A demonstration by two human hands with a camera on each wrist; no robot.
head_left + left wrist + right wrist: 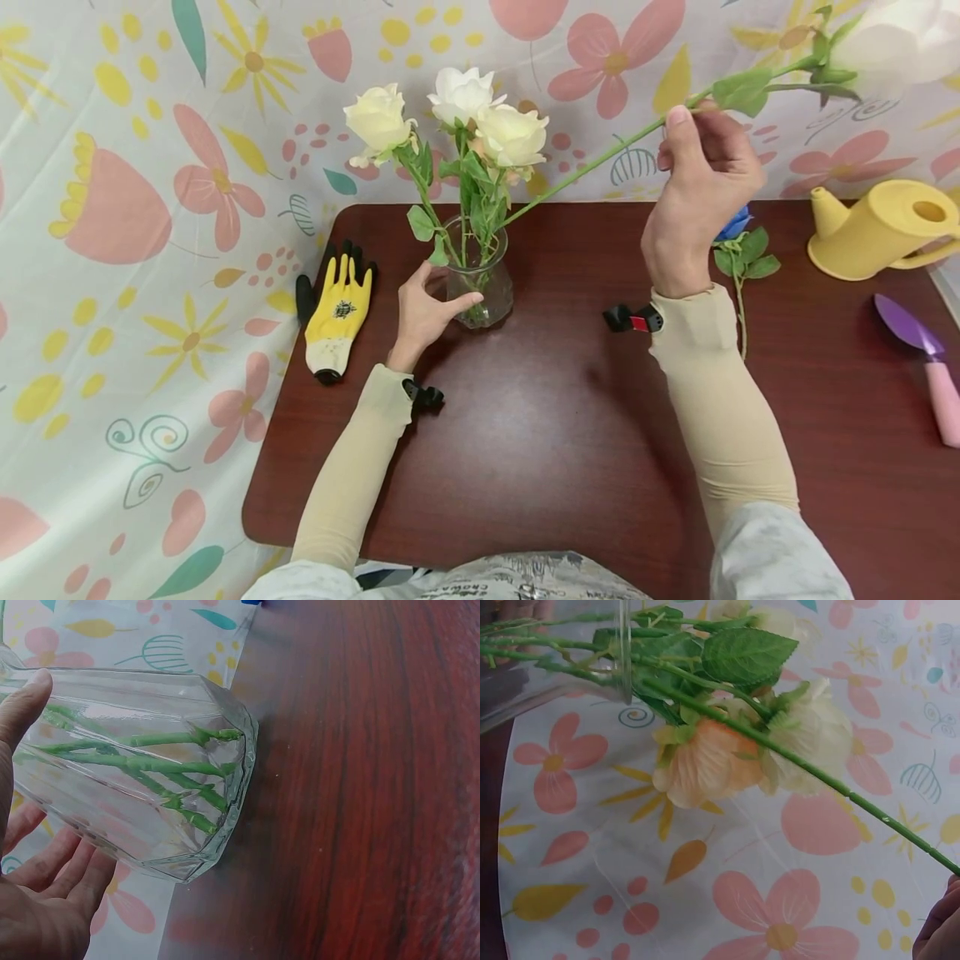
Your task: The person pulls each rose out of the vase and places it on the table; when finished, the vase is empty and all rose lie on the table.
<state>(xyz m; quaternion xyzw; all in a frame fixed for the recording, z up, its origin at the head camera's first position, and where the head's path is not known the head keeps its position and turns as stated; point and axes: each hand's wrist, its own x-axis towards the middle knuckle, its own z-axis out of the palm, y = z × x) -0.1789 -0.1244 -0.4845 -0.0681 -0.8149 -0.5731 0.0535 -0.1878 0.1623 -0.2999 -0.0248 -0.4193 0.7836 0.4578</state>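
My left hand (427,308) holds the clear glass vase (491,304) from its left side, thumb and fingers spread around the glass. Several green stems (127,761) show through its wall in the left wrist view. White roses (512,136) stand above the rim with green leaves, and a peach bloom (709,761) appears among them in the right wrist view. My right hand (705,187) pinches the long stem (600,161) of another white rose (892,46), tilted far to the right. That stem's lower end reaches the vase mouth, partly hidden by leaves.
A yellow and black glove (341,308) lies at the table's left edge. Beyond my right forearm are a blue rose (738,242), a yellow watering can (862,233) and a purple trowel (909,325) with a pink handle. A flower-patterned cloth (187,333) hangs behind the table.
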